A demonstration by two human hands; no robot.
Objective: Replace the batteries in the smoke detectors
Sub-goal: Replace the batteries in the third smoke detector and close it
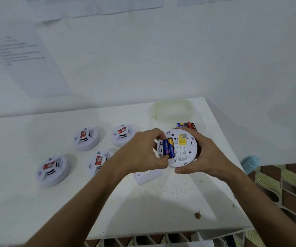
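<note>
No legible text anywhere

light: bright, even, cool and bluish; source out of view
shadows: soft, falling left and toward the camera from the forearms on the white painted tabletop (161,202)
glare: none; whites look washed out
blur: overall soft; text on the white paper sheet on the wall (27,65) unreadable
distortion: wide-angle bending at the edges
</note>
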